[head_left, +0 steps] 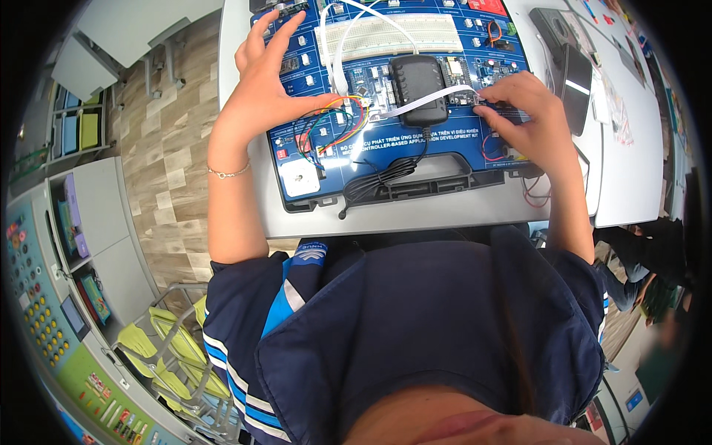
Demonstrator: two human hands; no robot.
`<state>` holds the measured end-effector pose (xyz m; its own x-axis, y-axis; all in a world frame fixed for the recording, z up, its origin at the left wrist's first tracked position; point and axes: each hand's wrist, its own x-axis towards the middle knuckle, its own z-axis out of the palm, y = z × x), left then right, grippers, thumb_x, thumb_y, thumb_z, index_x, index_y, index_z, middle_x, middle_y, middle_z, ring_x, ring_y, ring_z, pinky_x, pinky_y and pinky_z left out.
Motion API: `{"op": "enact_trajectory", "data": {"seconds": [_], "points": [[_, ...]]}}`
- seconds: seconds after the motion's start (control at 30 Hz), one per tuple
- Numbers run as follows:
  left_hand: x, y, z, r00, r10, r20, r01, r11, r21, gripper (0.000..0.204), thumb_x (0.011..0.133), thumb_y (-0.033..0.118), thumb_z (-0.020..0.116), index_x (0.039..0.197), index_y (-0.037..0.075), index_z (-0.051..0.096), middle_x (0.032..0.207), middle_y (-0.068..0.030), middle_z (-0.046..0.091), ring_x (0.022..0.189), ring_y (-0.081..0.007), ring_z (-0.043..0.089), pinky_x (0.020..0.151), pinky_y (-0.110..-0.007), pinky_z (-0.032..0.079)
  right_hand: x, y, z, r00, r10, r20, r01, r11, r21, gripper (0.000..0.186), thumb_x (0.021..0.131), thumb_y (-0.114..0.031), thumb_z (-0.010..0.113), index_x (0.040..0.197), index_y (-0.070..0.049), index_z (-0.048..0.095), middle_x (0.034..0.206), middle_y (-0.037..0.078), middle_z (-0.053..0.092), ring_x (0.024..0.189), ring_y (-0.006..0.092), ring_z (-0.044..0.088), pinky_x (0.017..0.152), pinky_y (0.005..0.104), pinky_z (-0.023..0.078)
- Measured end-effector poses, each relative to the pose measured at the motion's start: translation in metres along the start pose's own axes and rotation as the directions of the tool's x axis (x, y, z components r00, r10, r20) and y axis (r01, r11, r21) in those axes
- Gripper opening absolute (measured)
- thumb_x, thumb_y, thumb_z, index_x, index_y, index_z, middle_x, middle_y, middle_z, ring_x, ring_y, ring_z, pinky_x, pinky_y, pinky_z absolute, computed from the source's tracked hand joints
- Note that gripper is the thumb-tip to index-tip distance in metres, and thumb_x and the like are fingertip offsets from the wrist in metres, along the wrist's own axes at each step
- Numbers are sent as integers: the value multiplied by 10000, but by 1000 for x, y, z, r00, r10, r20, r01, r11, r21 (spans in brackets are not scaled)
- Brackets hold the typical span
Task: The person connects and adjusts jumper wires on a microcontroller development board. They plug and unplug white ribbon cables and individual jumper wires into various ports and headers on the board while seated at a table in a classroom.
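- The left hand (263, 89) lies flat on the blue board (386, 144) at about 10 o'clock, fingers spread wide and holding nothing; its thumb points toward the coloured jumper wires (334, 122).
- A thin bracelet (228, 173) circles the left wrist.
- The right hand (523, 111) rests on the board's right side at about 2 o'clock, fingers curled down and pinching the end of a white flat cable (434, 101).
- The flat cable runs leftward from that hand, across the front of a black adapter (419, 89) sitting in the middle of the board.
- A black cord (382, 178) leaves the adapter and coils at the board's near edge, about 6 o'clock.
- A white breadboard (393, 33) sits at the board's far side, at 12 o'clock, with a white wire (337, 52) looping over it.
- The jumper wires, red, yellow, green and blue, arc between the left thumb and the adapter.
- The board lies in a black case on a grey bench (415, 219).
- A black tablet (575, 85) lies at the bench's right, just beside the right hand.
- Green chairs (178, 348) stand on the floor at 8 o'clock.
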<state>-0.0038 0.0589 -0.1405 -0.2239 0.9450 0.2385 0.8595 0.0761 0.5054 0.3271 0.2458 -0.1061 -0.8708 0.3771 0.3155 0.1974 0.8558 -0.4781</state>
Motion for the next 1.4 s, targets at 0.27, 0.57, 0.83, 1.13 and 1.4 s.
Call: {"op": "enact_trajectory", "data": {"seconds": [0.27,0.57,0.83,1.13,1.4], "points": [[-1,1,-4,1000,5,-2,-5,1000,-7,1142,551,480,982,1535,266,445,1623,-121,250,1477,-404,247,1197,-542,255,4,9,2,1000,-28,6,27,998,61,144,792,-64,815,924,-33,765,852,94,709,816,254,658,739,347,536],[1,0,0,1000,15,-18,-16,998,-60,1125,553,448,989,1527,263,459,1619,-113,263,1478,-394,259,1195,-534,278,5,9,5,1000,4,-16,-2,995,97,104,795,-9,782,897,-9,761,833,106,706,785,260,675,716,331,551],[-2,-1,0,1000,3,2,-2,999,-39,1136,557,461,985,1535,250,447,1634,-115,246,1484,-395,255,1196,-532,281,7,9,0,994,-110,22,109,993,44,97,802,-2,774,897,1,757,848,107,714,796,252,684,718,331,559],[-1,-10,3,1000,9,3,-9,999,39,1175,545,507,978,1534,183,433,1643,-120,228,1481,-419,241,1196,-539,269,3,15,2,995,-102,8,101,990,95,108,802,9,778,907,0,757,854,112,718,786,236,682,696,312,563],[0,-9,3,1000,-6,17,6,1000,27,1175,559,526,968,1538,172,425,1644,-125,221,1480,-420,234,1194,-541,271,16,26,-15,988,-67,-141,88,986,145,87,884,-15,721,962,-22,760,935,67,731,789,117,644,582,210,447]]}}
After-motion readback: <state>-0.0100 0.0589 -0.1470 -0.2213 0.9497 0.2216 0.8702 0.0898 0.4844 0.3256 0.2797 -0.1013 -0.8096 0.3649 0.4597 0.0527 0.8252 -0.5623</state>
